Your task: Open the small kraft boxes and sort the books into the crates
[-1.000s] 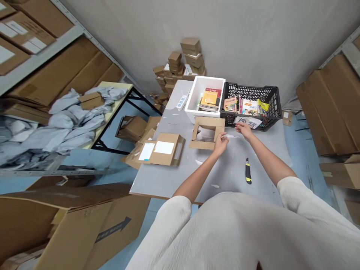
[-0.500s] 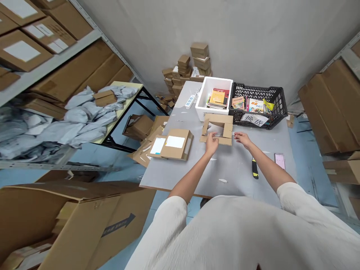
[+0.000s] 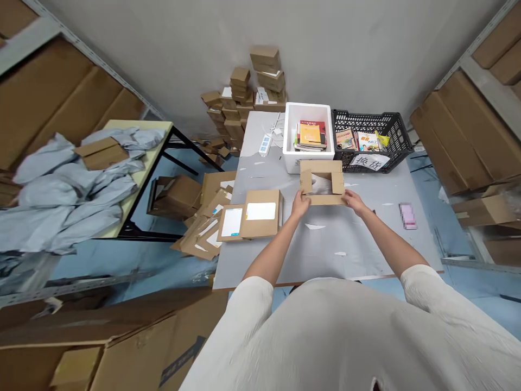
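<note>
Between my hands is a small cardboard box, with flaps around an open gap on its upper side. My left hand is closed on its near left corner. At the near right corner, the fingers of my right hand grip the box too. Most of what lies inside it cannot be made out. Left of my left hand, two cardboard boxes with white labels rest side by side on the grey table. Part of a dark object shows behind my right forearm.
Behind the box stand a white foam bin and a black plastic crate, both holding books. A power strip lies at the left, a pink phone-like item at the right. Grey parcels cover a side table.
My right hand has moved from beside the box onto its near right corner. My left hand has shifted from the front flap to the near left corner. The whole view has turned slightly.
</note>
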A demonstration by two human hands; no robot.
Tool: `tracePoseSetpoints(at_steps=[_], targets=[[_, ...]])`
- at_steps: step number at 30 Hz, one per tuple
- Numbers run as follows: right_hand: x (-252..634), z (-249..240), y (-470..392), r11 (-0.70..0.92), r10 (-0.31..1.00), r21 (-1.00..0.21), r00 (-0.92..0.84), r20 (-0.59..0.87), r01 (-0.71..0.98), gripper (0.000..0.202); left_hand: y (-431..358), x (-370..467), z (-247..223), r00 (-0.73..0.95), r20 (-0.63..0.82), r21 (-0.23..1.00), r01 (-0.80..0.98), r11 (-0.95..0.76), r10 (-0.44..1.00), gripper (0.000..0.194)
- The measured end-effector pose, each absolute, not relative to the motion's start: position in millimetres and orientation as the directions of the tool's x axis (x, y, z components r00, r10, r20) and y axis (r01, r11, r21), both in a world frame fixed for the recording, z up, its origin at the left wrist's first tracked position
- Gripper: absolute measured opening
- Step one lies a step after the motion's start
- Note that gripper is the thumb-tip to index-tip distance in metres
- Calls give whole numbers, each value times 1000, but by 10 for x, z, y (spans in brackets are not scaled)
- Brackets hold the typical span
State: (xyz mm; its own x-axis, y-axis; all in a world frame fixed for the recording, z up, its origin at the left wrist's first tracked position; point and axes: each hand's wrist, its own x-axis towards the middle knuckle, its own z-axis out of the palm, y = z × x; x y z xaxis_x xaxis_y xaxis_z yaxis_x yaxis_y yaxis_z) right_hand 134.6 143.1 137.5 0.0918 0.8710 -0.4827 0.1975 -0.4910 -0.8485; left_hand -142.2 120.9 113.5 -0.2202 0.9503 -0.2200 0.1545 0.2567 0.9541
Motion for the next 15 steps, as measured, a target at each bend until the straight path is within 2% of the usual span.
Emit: tracePoseSetpoints(at_steps=[3,9,15], targets=[[1347,1362,1345,-513,858,-830,113,-500,220,44,1146,-1439,1152,-179,-270,939,170,300,946,58],[1441,1371,1188,-490,872,-846,135,-471,211,41,939,-1363,1293,-167,-244,939,208,276,955,56],[1663,1504,1057,-398,915,-899,149,-375,183,40,747,-1144,1507,-202,-166,946,245,213,965,53]])
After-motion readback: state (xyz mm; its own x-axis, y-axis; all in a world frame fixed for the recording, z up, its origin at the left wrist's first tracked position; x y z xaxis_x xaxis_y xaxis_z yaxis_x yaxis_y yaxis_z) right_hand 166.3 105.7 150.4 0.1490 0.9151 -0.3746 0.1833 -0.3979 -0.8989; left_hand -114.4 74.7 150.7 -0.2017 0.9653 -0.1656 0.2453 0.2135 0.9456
